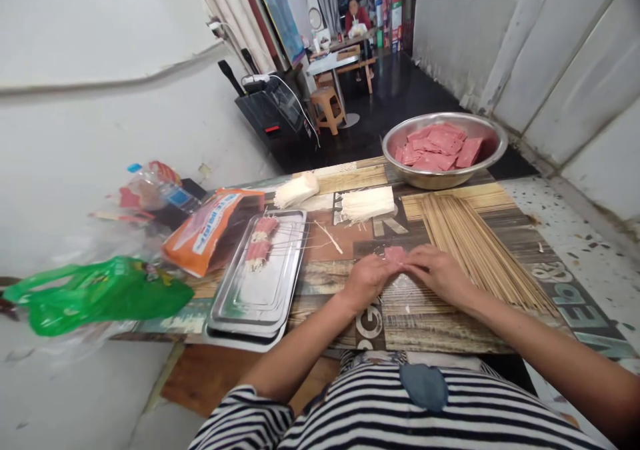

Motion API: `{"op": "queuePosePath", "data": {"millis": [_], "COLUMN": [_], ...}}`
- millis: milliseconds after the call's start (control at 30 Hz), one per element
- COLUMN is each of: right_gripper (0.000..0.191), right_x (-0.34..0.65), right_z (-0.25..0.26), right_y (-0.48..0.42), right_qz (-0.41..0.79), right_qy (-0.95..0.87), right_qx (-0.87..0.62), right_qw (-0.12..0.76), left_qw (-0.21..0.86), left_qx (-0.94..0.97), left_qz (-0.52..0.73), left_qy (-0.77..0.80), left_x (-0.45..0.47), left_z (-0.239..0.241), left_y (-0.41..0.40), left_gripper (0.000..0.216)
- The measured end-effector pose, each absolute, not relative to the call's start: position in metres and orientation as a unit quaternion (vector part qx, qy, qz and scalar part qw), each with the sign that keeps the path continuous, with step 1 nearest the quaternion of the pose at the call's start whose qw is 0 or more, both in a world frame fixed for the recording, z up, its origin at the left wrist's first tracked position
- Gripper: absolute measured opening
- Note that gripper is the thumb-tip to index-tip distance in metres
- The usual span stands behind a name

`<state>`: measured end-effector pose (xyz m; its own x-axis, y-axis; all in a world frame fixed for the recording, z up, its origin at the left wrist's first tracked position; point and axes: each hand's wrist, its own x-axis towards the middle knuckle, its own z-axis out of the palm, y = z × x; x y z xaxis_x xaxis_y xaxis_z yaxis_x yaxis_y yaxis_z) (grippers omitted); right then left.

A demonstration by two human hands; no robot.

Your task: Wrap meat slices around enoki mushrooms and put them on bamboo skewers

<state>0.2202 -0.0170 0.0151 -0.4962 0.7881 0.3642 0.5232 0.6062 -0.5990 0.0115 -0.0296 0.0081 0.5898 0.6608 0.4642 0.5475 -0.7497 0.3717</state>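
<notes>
A pink meat slice (395, 255) is pinched between my two hands above the table. My left hand (369, 278) has its fingers closed on the slice's left side. On the other side, the thumb and fingers of my right hand (437, 273) grip it too. Whether anything is rolled inside the slice is hidden. Two bunches of enoki mushrooms (369, 203) lie beyond my hands. Left of them, skewered rolls of meat and enoki (262, 242) rest on a metal tray (265, 297). A long pile of bamboo skewers (470, 250) lies right of my hands.
A steel bowl (440, 182) of meat slices stands at the table's far right. Along the left edge are an orange bag (193, 243), a green plastic bag (107, 297) and a plastic bottle (180, 198). Farther back, a person (357, 20) sits at a table near a stool (327, 107).
</notes>
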Motion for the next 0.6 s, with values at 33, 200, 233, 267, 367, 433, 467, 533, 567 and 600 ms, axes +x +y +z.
{"op": "queuePosePath", "data": {"millis": [33, 200, 233, 267, 367, 433, 467, 533, 567, 600], "right_gripper": [0.023, 0.02, 0.02, 0.02, 0.02, 0.019, 0.019, 0.019, 0.019, 0.019], "right_x": [0.22, 0.221, 0.221, 0.22, 0.219, 0.218, 0.218, 0.218, 0.218, 0.218], "right_z": [0.016, 0.019, 0.02, 0.021, 0.024, 0.027, 0.027, 0.028, 0.027, 0.026], "right_y": [-0.015, -0.006, -0.005, -0.004, -0.001, 0.001, 0.003, 0.005, 0.006, 0.007], "right_qz": [0.217, 0.271, 0.28, 0.289, 0.31, 0.321, 0.326, 0.332, 0.334, 0.334], "right_qy": [-0.839, -0.835, -0.832, -0.828, -0.82, -0.813, -0.81, -0.806, -0.806, -0.806], "right_qx": [-0.392, -0.408, -0.414, -0.419, -0.433, -0.445, -0.45, -0.456, -0.457, -0.456], "right_qw": [0.308, 0.252, 0.243, 0.235, 0.211, 0.195, 0.188, 0.178, 0.175, 0.175], "left_qw": [0.093, 0.038, 0.022, 0.008, -0.027, -0.043, -0.049, -0.051, -0.048, -0.04], "left_qx": [0.888, 0.891, 0.892, 0.895, 0.913, 0.92, 0.921, 0.916, 0.912, 0.909], "left_qz": [0.298, 0.264, 0.25, 0.233, 0.181, 0.165, 0.166, 0.178, 0.184, 0.19], "left_qy": [0.339, 0.367, 0.375, 0.379, 0.364, 0.352, 0.35, 0.357, 0.362, 0.368], "left_x": [0.012, 0.014, 0.014, 0.014, 0.013, 0.013, 0.013, 0.013, 0.013, 0.014], "left_z": [0.008, 0.006, 0.006, 0.005, 0.004, 0.003, 0.003, 0.002, 0.003, 0.003], "left_y": [-0.03, -0.032, -0.033, -0.034, -0.035, -0.034, -0.034, -0.032, -0.031, -0.03], "left_gripper": [0.03, 0.028, 0.028, 0.028, 0.027, 0.026, 0.026, 0.025, 0.025, 0.025]}}
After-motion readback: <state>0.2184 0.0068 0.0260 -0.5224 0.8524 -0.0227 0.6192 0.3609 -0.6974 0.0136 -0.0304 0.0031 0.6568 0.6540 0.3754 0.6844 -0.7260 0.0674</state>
